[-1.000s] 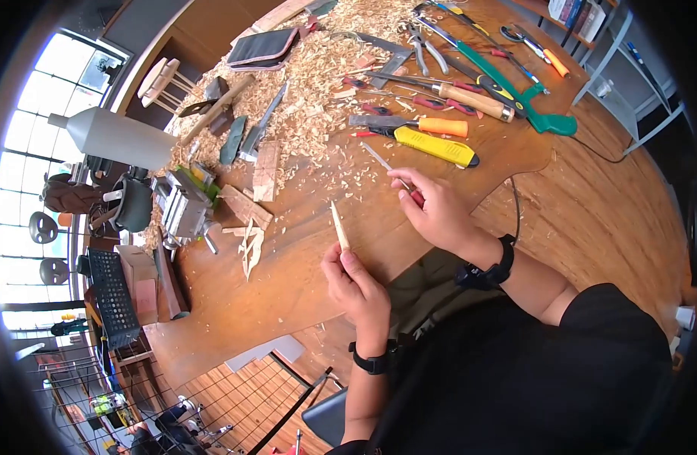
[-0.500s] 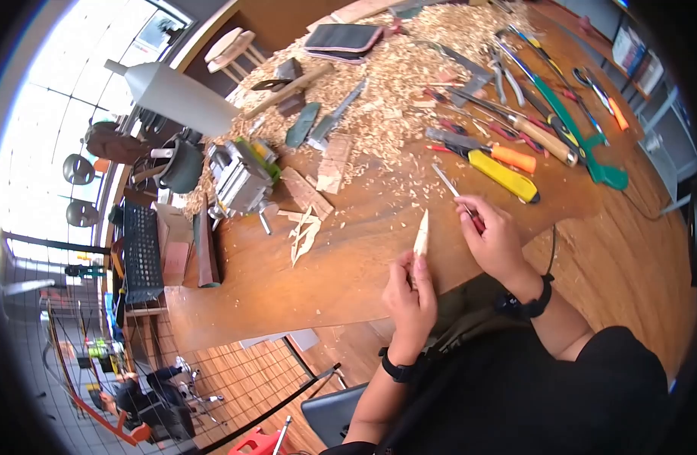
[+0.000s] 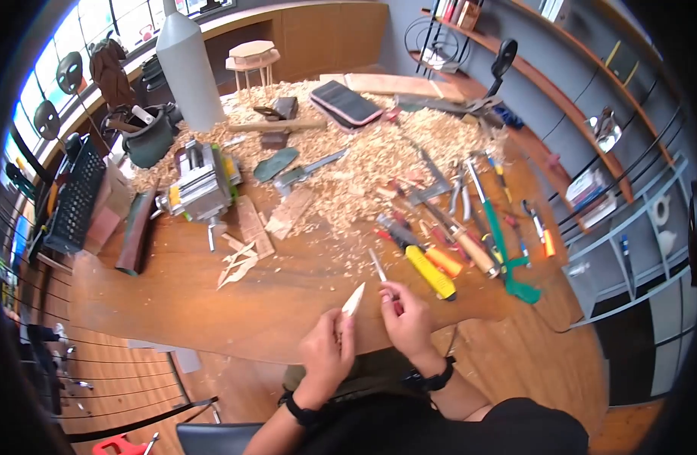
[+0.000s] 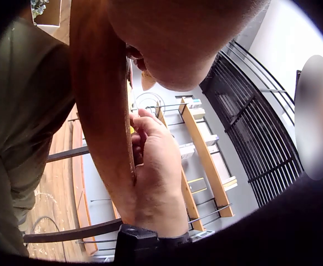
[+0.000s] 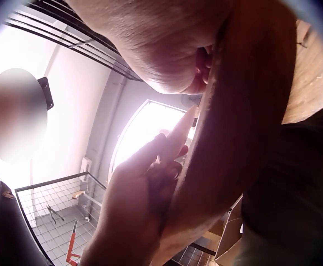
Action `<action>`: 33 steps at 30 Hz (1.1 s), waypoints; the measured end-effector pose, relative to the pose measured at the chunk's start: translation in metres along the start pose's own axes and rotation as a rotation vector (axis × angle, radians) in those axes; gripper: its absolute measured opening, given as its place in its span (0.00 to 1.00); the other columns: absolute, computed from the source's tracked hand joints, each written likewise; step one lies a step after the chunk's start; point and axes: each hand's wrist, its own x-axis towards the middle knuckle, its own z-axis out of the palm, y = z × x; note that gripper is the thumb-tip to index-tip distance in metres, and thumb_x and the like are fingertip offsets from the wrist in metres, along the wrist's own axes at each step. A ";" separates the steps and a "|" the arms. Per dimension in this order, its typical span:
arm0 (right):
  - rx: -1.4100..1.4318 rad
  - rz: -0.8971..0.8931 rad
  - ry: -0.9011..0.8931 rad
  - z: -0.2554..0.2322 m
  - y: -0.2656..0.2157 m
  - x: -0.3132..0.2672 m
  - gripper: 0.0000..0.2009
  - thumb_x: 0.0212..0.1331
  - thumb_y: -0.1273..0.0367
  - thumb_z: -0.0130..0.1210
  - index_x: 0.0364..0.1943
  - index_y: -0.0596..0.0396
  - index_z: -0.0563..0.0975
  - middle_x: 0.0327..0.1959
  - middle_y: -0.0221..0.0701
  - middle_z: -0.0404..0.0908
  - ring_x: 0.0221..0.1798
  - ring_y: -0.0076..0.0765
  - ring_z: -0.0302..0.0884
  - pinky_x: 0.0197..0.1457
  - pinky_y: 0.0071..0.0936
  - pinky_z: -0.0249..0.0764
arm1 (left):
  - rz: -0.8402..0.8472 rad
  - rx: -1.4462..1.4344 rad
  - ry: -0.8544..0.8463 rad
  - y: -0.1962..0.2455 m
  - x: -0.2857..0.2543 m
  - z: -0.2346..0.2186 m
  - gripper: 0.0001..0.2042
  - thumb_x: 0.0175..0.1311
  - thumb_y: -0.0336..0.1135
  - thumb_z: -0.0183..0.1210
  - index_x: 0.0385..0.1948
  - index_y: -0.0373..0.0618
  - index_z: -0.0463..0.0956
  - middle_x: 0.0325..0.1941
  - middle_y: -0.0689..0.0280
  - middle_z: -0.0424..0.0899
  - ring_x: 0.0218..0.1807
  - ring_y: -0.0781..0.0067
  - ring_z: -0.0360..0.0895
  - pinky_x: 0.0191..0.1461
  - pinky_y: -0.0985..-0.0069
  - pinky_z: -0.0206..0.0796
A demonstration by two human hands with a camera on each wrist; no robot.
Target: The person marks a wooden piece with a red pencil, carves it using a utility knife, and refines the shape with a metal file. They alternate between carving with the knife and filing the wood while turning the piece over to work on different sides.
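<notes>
In the head view my left hand point(image 3: 328, 350) grips a pale pointed piece of wood point(image 3: 353, 300), its tip slanting up and away. Just right of it, my right hand point(image 3: 407, 319) holds a slim tool by its red handle point(image 3: 397, 306), the thin metal blade point(image 3: 376, 264) pointing forward. Blade and wood are apart. The left wrist view has my left hand point(image 4: 178, 39) large at the top and my right hand point(image 4: 159, 160) beyond it. The right wrist view shows the wood point(image 5: 181, 131) rising from my left hand point(image 5: 129, 194), with my right hand point(image 5: 161, 44) above.
Wood shavings point(image 3: 348, 182) cover the far part of the table point(image 3: 159, 303). A yellow cutter point(image 3: 430, 271), pliers point(image 3: 460, 199) and a green-handled saw point(image 3: 521, 290) lie to the right. A metal vise point(image 3: 200, 189) and wood scraps point(image 3: 253, 227) are at the left.
The head view has turned, bringing the wall shelves into sight. Both hands still hold the wood and the tool, and they now appear lower and closer together in the head view.
</notes>
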 end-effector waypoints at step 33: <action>-0.022 -0.044 0.027 0.008 0.009 -0.001 0.09 0.65 0.74 0.58 0.48 0.56 0.82 0.34 0.37 0.86 0.32 0.36 0.85 0.37 0.30 0.78 | 0.278 0.273 0.090 -0.014 -0.002 0.016 0.13 0.64 0.34 0.67 0.46 0.40 0.81 0.27 0.63 0.79 0.25 0.61 0.78 0.28 0.68 0.69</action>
